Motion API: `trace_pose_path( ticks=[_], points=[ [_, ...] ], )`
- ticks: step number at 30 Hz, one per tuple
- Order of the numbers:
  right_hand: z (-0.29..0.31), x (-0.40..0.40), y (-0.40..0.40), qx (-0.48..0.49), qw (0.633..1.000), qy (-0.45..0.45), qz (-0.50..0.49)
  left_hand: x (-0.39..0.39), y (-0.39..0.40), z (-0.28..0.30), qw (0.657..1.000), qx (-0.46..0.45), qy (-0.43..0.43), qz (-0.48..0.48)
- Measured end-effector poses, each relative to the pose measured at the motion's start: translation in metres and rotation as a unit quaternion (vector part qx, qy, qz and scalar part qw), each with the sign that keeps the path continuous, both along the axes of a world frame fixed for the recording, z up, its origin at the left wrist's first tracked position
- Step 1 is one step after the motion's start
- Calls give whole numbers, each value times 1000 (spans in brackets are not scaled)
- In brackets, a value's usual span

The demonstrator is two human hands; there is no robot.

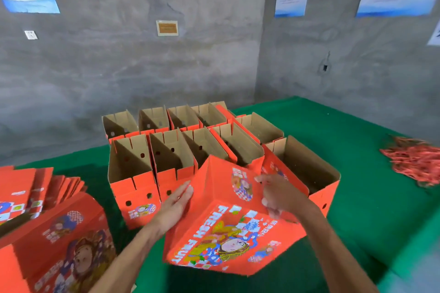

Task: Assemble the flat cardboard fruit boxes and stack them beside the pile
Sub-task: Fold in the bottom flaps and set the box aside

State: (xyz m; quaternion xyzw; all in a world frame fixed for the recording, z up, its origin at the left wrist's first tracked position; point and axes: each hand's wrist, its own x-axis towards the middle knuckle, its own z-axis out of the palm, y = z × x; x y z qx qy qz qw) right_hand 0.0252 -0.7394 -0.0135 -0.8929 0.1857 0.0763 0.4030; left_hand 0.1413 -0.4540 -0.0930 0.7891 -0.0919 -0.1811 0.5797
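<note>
Green cloth covered the desk [357, 150] under a bare grey concrete wall hung with posters. Nearest the camera, one red fruit box [226, 226] was held tilted between both hands, its printed face toward the person and its long axis running from lower left to upper right. The left hand [176, 207] lay flat against the box's left edge, its fingers [187, 191] straight and close together. The right hand [278, 195] was at the upper right edge, its fingers curled over that edge, though blur hid the exact hold. Both hands touched the box, so neither was clearly nearer; I judged the next move turned on swinging it toward the row just behind.

To the left lay the pile of flat boxes [35, 188], too overlapped to count. Beyond the held box stood ten assembled boxes [133, 173], open tops up, in two rows of five. Far right, a heap of red cords [414, 162] lay well apart.
</note>
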Motion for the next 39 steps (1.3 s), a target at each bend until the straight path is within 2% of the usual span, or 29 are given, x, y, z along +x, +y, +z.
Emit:
trace_pose_path(
  ticks=[2, 4, 6, 10, 12, 15, 18, 21, 27, 30, 35, 39],
  points=[
    [17, -23, 5, -4, 998, -37, 44, -3, -24, 4, 996, -45, 81, -2],
    [24, -46, 14, -61, 991, -64, 101, -6, -40, 12, 988, -60, 135, -51],
    [19, -69, 22, -72, 990, -62, 108, -11, -56, 23, 985, -32, 123, -120],
    [-11, -98, 27, -121, 985, -64, 109, -22, -91, 27, 970, 35, 136, -196],
    [-32, -102, 28, -133, 983, -43, 121, -27, -106, 23, 967, 8, 157, -201],
    [-64, -104, 30, -210, 969, 7, 130, -37, -126, 20, 961, -55, 179, -203],
    [-91, -106, 23, -247, 965, 35, 83, -47, -144, 13, 961, -99, 171, -192],
    [-119, -110, 7, -280, 955, 31, 89, -56, -162, -2, 966, -116, 151, -173],
    [-172, -107, -36, -216, 974, 25, 57, -73, -183, -28, 979, -89, 115, -142],
    [-189, -94, -52, -203, 978, 26, 50, -76, -197, -34, 985, -102, 102, -93],
    [-197, -69, -75, -170, 984, 13, 45, -58, -221, -36, 987, -109, 106, -49],
    [-195, -55, -93, -125, 991, 2, 42, -36, -233, -43, 981, -149, 117, -33]
  ],
)
